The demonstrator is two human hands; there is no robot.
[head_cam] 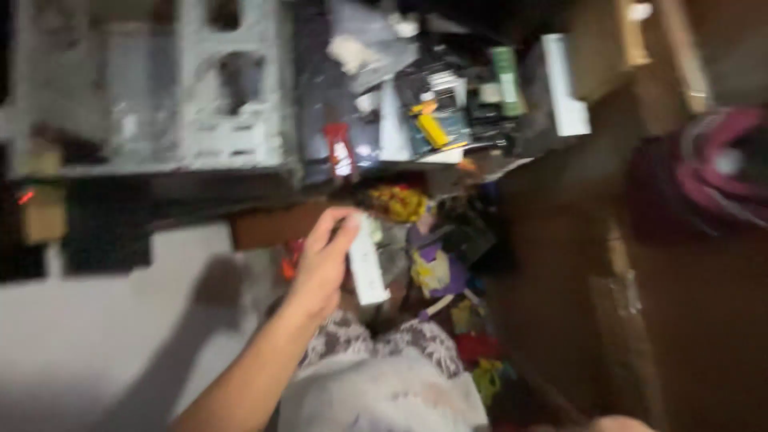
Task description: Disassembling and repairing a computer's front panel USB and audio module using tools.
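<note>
Nearest to the camera is a pale patterned cloth at the bottom of the view, with the bare forearm reaching up beside it. The left hand is closed around a slim white box-like object: the fingers curl over its upper part and its lower end sticks out free below the hand. It is held in the air, just above a pile of small coloured things, yellow, purple and red, that lies to the right of the grip and below it. The right hand is not in view.

The object looks long, flat-sided and smooth, plain white; the picture is blurred, so I cannot tell finer details.

In my judgement, the hold is high on the object, so the free end could swing or slip out if the hand moves quickly. The strong blur suggests fast motion. The pile is close under the grip, so the lower end could knock small pieces off. Further above the grip stand a grey perforated frame and cluttered boxes.
</note>
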